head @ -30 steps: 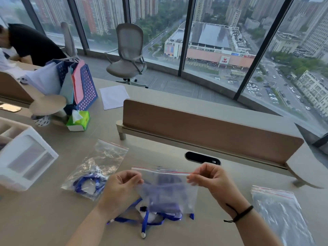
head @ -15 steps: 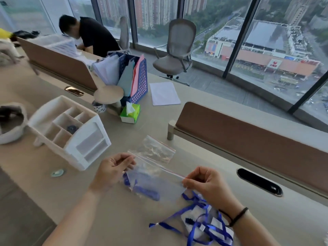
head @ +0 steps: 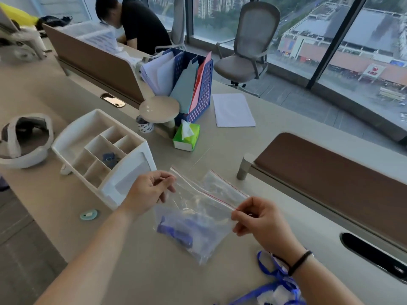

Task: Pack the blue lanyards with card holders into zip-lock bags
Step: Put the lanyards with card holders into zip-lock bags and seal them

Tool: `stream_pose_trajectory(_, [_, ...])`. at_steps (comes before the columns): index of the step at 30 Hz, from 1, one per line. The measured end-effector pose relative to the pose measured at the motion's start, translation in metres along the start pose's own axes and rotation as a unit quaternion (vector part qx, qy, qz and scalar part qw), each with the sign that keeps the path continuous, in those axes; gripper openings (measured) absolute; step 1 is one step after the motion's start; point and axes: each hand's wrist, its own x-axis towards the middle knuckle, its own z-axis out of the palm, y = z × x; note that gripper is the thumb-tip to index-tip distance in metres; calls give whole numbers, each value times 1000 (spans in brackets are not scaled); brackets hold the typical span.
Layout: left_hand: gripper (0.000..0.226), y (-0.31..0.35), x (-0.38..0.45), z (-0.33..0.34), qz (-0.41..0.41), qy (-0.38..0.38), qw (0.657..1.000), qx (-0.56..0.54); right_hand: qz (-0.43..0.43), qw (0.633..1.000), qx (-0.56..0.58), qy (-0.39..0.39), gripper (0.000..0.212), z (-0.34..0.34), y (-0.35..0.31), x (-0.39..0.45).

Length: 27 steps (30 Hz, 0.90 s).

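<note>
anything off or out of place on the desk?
Nothing damaged or spilled. The left hand and right hand pinch the ends of a zip-lock bag holding a blue lanyard. More loose lanyards lie tangled, unpacked, under the right wrist.

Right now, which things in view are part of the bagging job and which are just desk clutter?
Job:
- bag with a blue lanyard inside, top corners pinched by left hand and right hand
- second bag behind it
- loose lanyards under the right wrist

Clutter:
- white organizer
- tissue box
- file rack
- paper sheet
- headset
</note>
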Motion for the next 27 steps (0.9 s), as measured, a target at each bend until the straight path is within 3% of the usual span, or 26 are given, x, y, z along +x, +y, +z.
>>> stream_pose_trajectory(6, [7, -34, 67, 39, -13, -25, 999, 21, 16, 992, -90, 82, 9, -9, 20, 68])
stream_pose_trajectory(9, [47, -57, 82, 64, -41, -38, 993, 103, 36, 986, -124, 105, 8, -18, 42, 102])
stream_pose_trajectory(11, [61, -76, 79, 75, -34, -43, 983, 174, 52, 983, -131, 119, 7, -21, 61, 123])
stream_pose_trajectory(18, [77, -144, 23, 99, 19, -161, 911, 379, 108, 974, -106, 166, 4, -23, 108, 169])
stream_pose_trajectory(23, [80, -157, 8, 114, 40, -194, 856, 478, 151, 961, -145, 179, 6, -17, 128, 174])
stream_pose_trajectory(25, [85, -160, 9, 119, 46, -193, 848, 492, 125, 947, -222, 197, 23, -11, 136, 170])
stream_pose_trajectory(27, [90, -166, 10, 124, 51, -191, 839, 507, 1, 912, -356, 205, 40, 5, 146, 158])
